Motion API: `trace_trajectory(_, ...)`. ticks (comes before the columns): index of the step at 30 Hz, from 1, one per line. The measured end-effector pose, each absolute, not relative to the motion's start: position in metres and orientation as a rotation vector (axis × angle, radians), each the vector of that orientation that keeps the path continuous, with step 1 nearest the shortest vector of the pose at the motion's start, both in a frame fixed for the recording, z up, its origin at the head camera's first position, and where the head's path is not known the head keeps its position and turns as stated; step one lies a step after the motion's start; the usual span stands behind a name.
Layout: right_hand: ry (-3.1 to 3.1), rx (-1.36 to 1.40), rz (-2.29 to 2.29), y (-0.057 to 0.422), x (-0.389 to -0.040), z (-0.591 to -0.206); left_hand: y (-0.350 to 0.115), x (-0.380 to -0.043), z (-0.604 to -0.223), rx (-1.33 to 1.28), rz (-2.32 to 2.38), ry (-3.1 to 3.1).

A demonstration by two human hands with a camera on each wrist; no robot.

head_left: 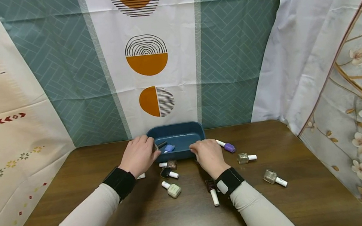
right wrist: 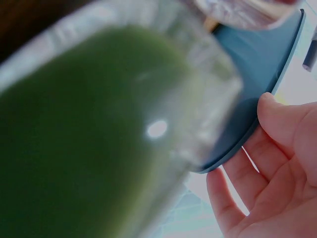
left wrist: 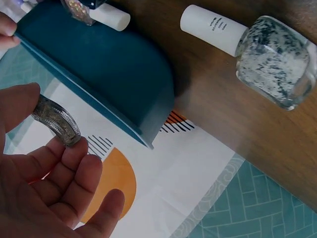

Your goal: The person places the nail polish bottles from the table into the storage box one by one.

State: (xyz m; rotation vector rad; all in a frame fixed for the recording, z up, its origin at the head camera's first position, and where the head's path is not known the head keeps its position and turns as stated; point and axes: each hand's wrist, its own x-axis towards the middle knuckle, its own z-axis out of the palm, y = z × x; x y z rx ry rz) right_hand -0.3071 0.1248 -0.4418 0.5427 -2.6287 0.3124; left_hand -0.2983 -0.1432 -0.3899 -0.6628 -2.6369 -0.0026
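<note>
Glossy wood-grain table (head_left: 140, 223), smooth plastic bin (head_left: 179, 155), shiny clear-glass bottle (left wrist: 275, 62), smooth plastic cap (left wrist: 213, 29), creased cloth hanging (head_left: 238, 26)

2 arms (head_left: 82, 223) reach forward, the left hand (head_left: 140, 155) pinching, the right hand (head_left: 209, 157) gripping, both backs upward.

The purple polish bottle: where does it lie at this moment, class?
In the head view, the purple polish bottle lies on the table, right of centre, between the blue tray and a clear glass bottle.
</note>
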Motion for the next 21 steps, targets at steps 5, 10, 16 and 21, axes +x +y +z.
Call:
trace_trajectory(5, -2.629, 0.542, 0.307, 0.125, -0.308, -0.442, -0.140, -0.310, -0.394, -0.661, -0.012, -2.635)
trace_trajectory(10, -2.635, 0.539, 0.304, 0.124, -0.309, -0.442, -0.136, -0.320, -0.397, -0.644, -0.014, -2.668)
trace_trajectory(16, -2.643, 0.539, 0.307, 0.124, -0.308, -0.441, -0.131, -0.327, -0.396, -0.618, -0.015, -2.721)
trace_trajectory(21, -2.654, 0.531, 0.309, 0.124, -0.309, -0.442, -0.126, -0.332, -0.395, -0.605, -0.005, -2.753)
